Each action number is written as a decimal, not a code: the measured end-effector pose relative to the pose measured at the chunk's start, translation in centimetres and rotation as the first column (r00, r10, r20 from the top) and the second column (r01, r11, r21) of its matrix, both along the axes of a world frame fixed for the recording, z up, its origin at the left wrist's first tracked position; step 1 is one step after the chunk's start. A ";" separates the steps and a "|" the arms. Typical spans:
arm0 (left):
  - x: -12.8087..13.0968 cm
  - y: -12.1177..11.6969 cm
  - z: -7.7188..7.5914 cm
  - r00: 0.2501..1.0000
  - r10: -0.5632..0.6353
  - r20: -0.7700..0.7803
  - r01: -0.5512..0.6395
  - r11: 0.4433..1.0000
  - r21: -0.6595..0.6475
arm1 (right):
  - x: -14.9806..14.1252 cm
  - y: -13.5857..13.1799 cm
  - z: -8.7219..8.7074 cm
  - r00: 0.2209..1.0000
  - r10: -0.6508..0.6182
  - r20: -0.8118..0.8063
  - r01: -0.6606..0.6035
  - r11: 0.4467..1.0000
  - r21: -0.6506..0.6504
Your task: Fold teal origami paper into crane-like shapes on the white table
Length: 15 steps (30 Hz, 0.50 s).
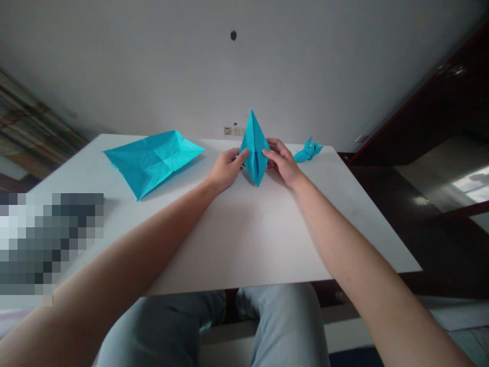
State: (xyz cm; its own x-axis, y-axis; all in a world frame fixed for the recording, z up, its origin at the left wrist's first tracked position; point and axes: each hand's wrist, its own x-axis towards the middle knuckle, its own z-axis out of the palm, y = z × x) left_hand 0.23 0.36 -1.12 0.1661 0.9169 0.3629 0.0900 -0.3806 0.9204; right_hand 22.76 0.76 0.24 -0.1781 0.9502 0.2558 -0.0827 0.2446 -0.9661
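Observation:
Between my two hands is a blue folded origami paper (254,137), a tall diamond with a slit down its lower half. Its top point faces away from me. My left hand (228,167) pinches the left corner, thumb on the front. On the opposite corner, my right hand (283,160) grips with its thumb in front and the fingers mostly behind. An unfolded blue sheet of paper (155,160) with crease lines lies to the left. Right of my right hand rests a small finished-looking origami figure (308,151) in the same blue, partly hidden by the hand.
The white table (244,239) reaches from my lap to the grey wall (171,66). A blurred-out, pixelated object (49,239) is at the table's left edge. Wall sockets (235,131) sit just beyond the far edge. A dark door (428,102) stands at the right.

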 end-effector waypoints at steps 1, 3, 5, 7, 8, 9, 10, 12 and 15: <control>0.1 -0.1 0.1 0.999 -0.027 0.017 0.027 1.000 -0.002 | 0.0 0.0 0.0 1.000 0.006 -0.004 -0.006 1.000 0.004; 0.2 -0.3 0.3 0.996 -0.071 0.057 0.072 0.997 -0.013 | -0.1 0.1 0.0 1.000 0.014 0.002 -0.014 1.000 0.013; 0.2 -0.4 0.5 0.991 -0.096 0.094 0.099 0.995 -0.032 | -0.1 0.0 0.2 1.000 0.019 0.022 -0.019 1.000 0.018; 0.2 -0.4 0.4 0.990 -0.091 0.106 0.095 0.995 -0.037 | -0.1 -0.1 0.3 0.999 0.027 0.044 -0.028 0.999 0.018; 0.1 -0.3 0.3 0.992 -0.075 0.102 0.078 0.997 -0.026 | -0.1 -0.2 0.4 0.998 0.033 0.053 -0.034 0.999 0.018; 0.0 -0.1 0.2 0.994 -0.051 0.094 0.052 0.999 -0.006 | -0.1 -0.3 0.5 0.997 0.037 0.061 -0.039 0.999 0.019; -0.1 0.1 0.0 0.996 -0.023 0.082 0.021 1.000 0.022 | -0.1 -0.4 0.6 0.997 0.041 0.068 -0.043 0.999 0.021; -0.3 0.5 -0.4 0.998 0.040 0.053 -0.045 0.995 0.091 | -0.2 -0.6 0.7 0.995 0.047 0.086 -0.049 0.999 0.023; -0.4 0.9 -0.7 0.995 0.097 0.011 -0.097 0.976 0.195 | -0.4 -0.7 0.7 0.991 0.071 0.111 -0.074 0.997 0.018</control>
State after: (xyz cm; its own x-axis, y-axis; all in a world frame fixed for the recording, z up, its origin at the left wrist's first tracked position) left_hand -0.16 1.29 -1.80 0.0789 0.8403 0.5363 0.1339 -0.5421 0.8296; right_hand 22.31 0.07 0.89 -0.2744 0.9281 0.2518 0.0054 0.2634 -0.9647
